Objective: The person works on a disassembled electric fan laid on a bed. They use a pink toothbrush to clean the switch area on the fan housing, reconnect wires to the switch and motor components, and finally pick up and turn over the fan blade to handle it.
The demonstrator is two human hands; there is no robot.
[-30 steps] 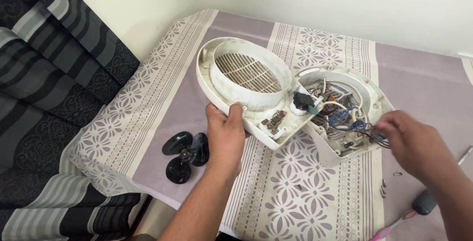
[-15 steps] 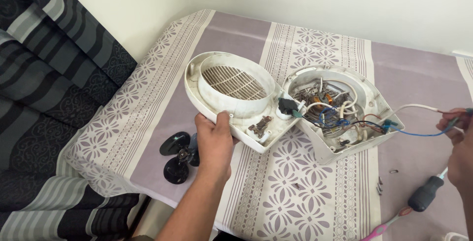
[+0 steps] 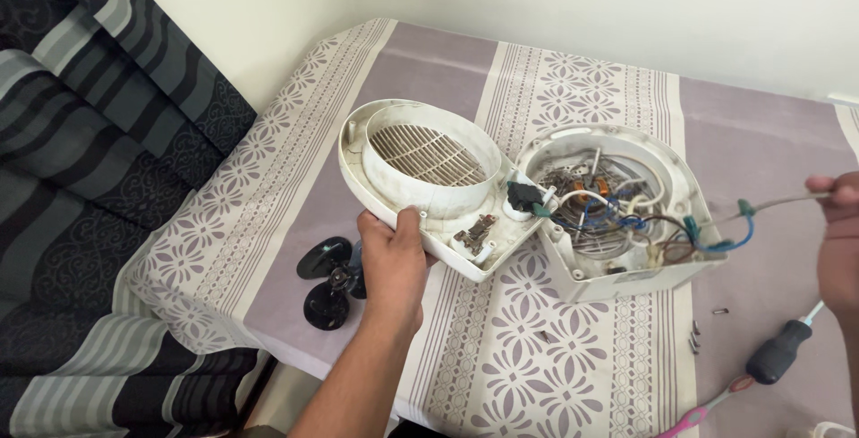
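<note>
Grille cover (image 3: 429, 165) gripped by left fingers (image 3: 404, 228); right fingers (image 3: 832, 189) pinch wire (image 3: 769, 205).

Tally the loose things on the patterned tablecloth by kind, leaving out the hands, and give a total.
White housing halves: 2, the grille half held by the left hand and the wired half
Black fan blade: 1
Black-handled screwdriver: 1
Pink toothbrush: 1
Total: 5, not counting the small screws.
</note>
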